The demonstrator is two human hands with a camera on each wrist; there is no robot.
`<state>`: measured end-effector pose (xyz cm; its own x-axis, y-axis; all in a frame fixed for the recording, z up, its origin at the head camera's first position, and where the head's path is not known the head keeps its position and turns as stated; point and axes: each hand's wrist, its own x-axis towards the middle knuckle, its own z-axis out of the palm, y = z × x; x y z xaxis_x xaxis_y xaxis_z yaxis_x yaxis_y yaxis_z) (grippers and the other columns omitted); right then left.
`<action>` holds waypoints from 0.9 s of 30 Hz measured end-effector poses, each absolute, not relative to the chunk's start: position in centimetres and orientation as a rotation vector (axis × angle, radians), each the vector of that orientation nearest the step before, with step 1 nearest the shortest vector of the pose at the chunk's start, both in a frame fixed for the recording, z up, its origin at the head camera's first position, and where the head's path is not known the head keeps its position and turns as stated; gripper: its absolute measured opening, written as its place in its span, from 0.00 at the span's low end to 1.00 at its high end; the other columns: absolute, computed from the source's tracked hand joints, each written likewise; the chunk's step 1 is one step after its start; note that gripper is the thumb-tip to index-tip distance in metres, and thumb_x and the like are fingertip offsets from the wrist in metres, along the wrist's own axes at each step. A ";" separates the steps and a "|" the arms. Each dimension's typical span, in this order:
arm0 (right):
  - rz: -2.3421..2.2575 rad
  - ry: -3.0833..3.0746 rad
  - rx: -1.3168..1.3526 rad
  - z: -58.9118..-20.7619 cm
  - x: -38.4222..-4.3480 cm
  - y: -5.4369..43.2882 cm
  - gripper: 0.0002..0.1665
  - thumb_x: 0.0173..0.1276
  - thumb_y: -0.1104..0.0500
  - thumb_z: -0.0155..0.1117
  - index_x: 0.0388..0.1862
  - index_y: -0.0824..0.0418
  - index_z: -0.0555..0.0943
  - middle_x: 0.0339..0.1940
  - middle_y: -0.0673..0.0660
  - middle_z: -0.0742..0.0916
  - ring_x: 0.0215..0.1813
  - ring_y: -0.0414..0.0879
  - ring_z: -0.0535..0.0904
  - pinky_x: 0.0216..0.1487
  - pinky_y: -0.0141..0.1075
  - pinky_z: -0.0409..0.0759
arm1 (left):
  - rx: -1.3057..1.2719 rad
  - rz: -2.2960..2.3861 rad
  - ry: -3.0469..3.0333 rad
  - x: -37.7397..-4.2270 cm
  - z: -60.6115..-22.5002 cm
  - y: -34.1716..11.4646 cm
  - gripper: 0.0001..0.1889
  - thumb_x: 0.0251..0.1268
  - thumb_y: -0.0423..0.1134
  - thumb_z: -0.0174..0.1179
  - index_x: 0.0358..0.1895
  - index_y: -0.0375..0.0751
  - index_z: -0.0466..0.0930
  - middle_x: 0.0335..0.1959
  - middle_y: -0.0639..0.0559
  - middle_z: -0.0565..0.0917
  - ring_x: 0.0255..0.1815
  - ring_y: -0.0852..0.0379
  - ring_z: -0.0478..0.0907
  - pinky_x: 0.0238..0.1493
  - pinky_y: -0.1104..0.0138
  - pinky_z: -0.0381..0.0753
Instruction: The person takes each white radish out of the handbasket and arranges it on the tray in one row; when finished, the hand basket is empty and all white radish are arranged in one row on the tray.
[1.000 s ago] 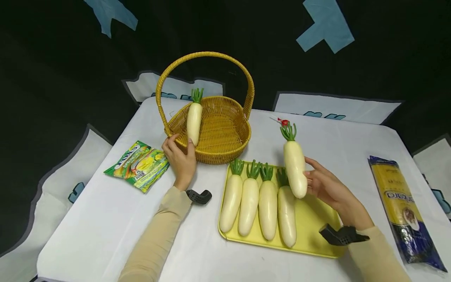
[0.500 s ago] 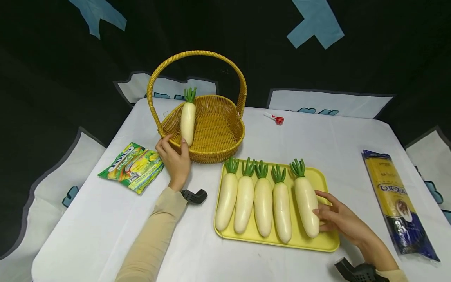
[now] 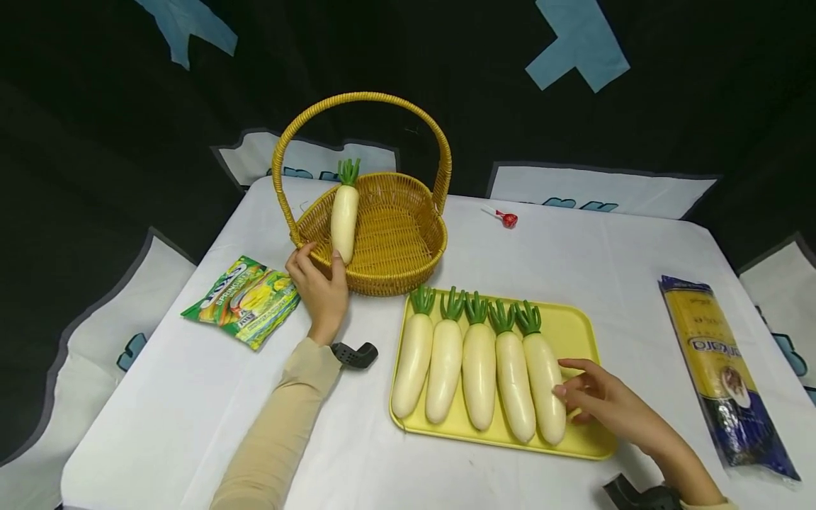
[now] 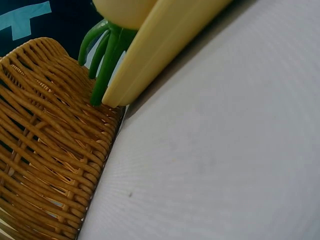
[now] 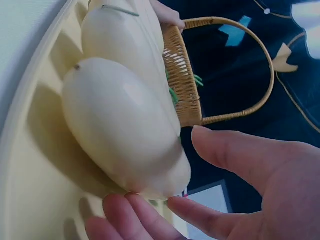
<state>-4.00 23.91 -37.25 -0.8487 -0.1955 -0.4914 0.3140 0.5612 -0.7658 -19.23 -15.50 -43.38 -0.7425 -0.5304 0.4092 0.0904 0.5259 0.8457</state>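
A yellow wicker basket (image 3: 389, 244) with a tall arched handle stands at the back left, holding one white radish (image 3: 345, 219) with green stems. My left hand (image 3: 324, 292) grips the basket's front left rim; that hand is out of its own wrist view. Several white radishes (image 3: 479, 375) lie side by side on a yellow tray (image 3: 583, 340). By the rightmost radish (image 3: 545, 389) is my right hand (image 3: 605, 400). In the right wrist view its fingertips (image 5: 117, 210) touch or nearly touch that radish's side, while the thumb (image 5: 225, 147) stands apart from it.
A green snack packet (image 3: 245, 301) lies left of the basket. Behind the tray is a red lollipop (image 3: 508, 219). A yellow and blue pasta packet (image 3: 727, 375) lies along the table's right side, with a black curtain (image 3: 446, 64) behind.
My right hand has lowered the radish onto the tray, moved it left against the row, and loosened its hold. My left hand stays at the basket rim.
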 end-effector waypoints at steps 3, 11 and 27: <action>-1.197 2.320 0.063 -37.0 -3.9 23.6 0.39 0.65 0.47 0.54 0.68 0.65 0.54 0.45 0.61 0.78 0.40 0.44 0.77 0.36 0.35 0.78 | 0.352 -1.216 -2.119 -19.2 -43.4 -15.5 0.23 0.61 0.50 0.48 0.57 0.45 0.62 0.56 0.39 0.59 0.59 0.44 0.60 0.60 0.53 0.58; -1.010 2.491 -0.011 -36.4 -4.0 23.5 0.36 0.66 0.44 0.52 0.65 0.65 0.61 0.52 0.63 0.77 0.46 0.48 0.78 0.37 0.33 0.77 | 0.341 -1.217 -2.120 -19.2 -43.6 -15.4 0.24 0.61 0.50 0.48 0.57 0.43 0.62 0.56 0.39 0.60 0.59 0.44 0.60 0.61 0.53 0.58; -1.154 2.871 -0.149 -36.0 -7.4 21.6 0.24 0.67 0.49 0.52 0.58 0.59 0.73 0.53 0.61 0.80 0.45 0.28 0.75 0.44 0.27 0.76 | 0.348 -1.216 -2.120 -19.1 -43.2 -15.5 0.24 0.61 0.50 0.48 0.57 0.42 0.62 0.57 0.39 0.60 0.60 0.44 0.60 0.61 0.53 0.58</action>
